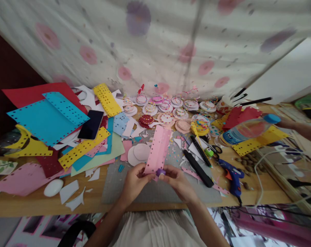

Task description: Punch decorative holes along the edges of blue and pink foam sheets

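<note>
A pink strip of paper (158,145) with small holes punched along its edges stands away from me over the grey cutting mat (114,188). My left hand (136,180) pinches its near left corner between thumb and fingers. In my right hand (179,181) is a small purple craft punch (160,172), set at the strip's near edge. Whether the edge lies inside the punch's slot I cannot tell. Beside the strip, pale pink paper circles (141,152) rest on the mat.
Small decorated paper hats (167,118) crowd the back. Coloured punched sheets (47,120) and a phone (91,125) lie left. Rightward are a black cutter (198,168), a blue glue gun (232,176) with its cord and a bottle (244,132). Another person's arm (299,128) reaches in at the right.
</note>
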### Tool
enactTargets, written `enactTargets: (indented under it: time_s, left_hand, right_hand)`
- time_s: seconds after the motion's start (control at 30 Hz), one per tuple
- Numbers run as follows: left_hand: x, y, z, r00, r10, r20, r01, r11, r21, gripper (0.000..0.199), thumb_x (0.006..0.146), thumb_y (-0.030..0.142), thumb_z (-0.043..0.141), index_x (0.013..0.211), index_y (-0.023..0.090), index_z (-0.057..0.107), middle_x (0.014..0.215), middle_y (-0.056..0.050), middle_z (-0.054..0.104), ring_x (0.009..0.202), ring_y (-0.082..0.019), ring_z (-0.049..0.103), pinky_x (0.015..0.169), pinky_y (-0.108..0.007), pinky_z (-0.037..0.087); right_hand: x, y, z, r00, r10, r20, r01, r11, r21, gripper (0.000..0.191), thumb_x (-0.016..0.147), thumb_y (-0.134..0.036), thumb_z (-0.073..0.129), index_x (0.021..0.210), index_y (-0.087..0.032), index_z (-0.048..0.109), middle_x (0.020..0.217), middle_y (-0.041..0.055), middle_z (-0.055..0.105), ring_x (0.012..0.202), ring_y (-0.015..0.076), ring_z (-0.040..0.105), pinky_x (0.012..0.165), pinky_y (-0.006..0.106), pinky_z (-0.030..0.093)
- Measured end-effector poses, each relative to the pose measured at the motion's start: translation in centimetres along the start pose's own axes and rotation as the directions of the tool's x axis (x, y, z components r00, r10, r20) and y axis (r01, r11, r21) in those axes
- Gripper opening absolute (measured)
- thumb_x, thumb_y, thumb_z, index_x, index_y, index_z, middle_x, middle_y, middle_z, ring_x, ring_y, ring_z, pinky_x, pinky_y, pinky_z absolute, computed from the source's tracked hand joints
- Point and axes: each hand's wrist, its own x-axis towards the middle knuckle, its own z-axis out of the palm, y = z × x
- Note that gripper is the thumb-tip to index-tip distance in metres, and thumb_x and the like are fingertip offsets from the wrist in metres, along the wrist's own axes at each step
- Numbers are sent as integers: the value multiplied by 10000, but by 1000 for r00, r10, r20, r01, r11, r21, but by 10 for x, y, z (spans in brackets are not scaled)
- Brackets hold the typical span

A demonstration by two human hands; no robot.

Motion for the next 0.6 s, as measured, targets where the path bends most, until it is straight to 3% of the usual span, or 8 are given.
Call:
enactTargets:
  time_s: [0.37,0.6]
  left_hand:
    - [0,-3,-2,1000,5,17,-5,1000,11,153,683,222,714,806,145,662,725,-28,679,660,-173,626,601,-250,486]
    - [0,-4,-5,998,6,58,-10,998,59,140,685,220,715,789,141,665,712,-17,660,673,-170,612,597,-235,463]
  right_hand:
    - [0,4,2,1000,10,6,-10,997,71,284,669,-356,789,905,-214,722,905,37,715,872,202,618,825,318,446]
    - [0,11,0,999,-32,-6,32,999,35,276,648,-349,801,880,-219,726,821,23,710,791,192,623,753,303,456]
